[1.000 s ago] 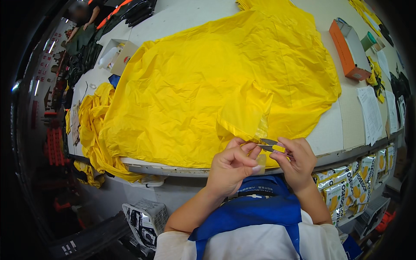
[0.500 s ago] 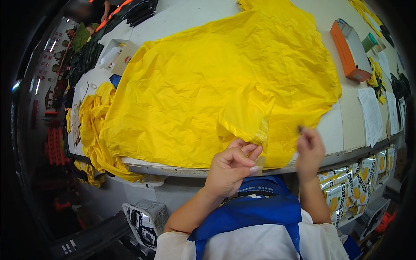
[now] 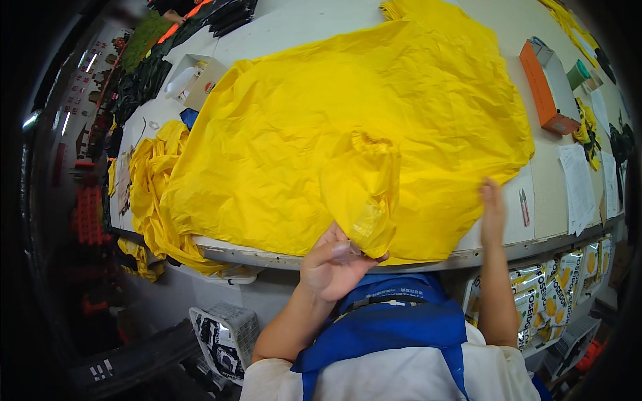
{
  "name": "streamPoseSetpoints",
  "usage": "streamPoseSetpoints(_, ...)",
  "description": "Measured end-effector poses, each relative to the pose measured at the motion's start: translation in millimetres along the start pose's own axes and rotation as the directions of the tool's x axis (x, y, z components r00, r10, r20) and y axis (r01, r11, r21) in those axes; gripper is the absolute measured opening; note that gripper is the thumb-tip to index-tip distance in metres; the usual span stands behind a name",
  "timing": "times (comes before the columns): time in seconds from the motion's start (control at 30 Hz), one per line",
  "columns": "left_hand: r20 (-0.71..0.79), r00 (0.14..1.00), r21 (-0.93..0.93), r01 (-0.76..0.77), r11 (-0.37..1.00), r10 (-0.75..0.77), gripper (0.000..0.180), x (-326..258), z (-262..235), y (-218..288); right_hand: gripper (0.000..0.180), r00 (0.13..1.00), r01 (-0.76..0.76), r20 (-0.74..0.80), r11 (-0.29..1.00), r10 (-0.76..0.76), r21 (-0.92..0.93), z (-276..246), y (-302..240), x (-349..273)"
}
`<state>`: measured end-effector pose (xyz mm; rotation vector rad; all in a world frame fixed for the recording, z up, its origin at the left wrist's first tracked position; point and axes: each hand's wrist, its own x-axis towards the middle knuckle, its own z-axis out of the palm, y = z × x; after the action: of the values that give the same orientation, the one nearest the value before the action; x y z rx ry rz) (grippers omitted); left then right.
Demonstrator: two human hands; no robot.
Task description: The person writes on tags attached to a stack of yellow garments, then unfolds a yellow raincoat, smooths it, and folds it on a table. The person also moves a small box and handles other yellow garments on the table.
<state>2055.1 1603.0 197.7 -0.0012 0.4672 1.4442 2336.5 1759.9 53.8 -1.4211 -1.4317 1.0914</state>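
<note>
Looked like mid-inspection: left hand (image 3: 332, 262) pinched the sleeve (image 3: 361, 190) cuff at the table (image 3: 535, 194) edge, yellow garment (image 3: 348, 120) spread flat. Right hand (image 3: 493, 212) lay open-fingered, empty, beside snips (image 3: 524, 206). Next probably called for grabbing those.

A long pale worktable (image 3: 294, 30) filled the view, its metal edge curving along the near side. Dim floor lay left of it, with a white crate (image 3: 221, 334) below the edge. Strip lights (image 3: 30, 120) glowed far left.
</note>
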Motion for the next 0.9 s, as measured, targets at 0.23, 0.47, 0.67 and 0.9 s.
streamPoseSetpoints(0.23,-0.180,0.979,0.454,0.170,0.874,-0.097,0.031,-31,-30,19,0.058,0.322,-0.914,0.937,0.304,0.138,0.269,122,-119,-41)
streamPoseSetpoints(0.47,-0.032,0.986,0.470,-0.129,0.873,0.163,0.030,-113,-81,23,0.037,0.122,-0.789,0.992,0.606,-0.004,0.100,141,-131,-64)
streamPoseSetpoints(0.67,0.272,0.874,0.932,-0.343,0.114,0.403,0.024,-115,-51,10,0.035,0.388,0.053,0.916,0.995,-0.101,0.087,174,-137,-104)
streamPoseSetpoints(0.9,0.124,0.600,0.923,0.223,-0.314,0.790,0.012,-99,-95,10,0.031,0.745,0.288,0.539,0.918,-0.393,0.271,174,-151,-138)
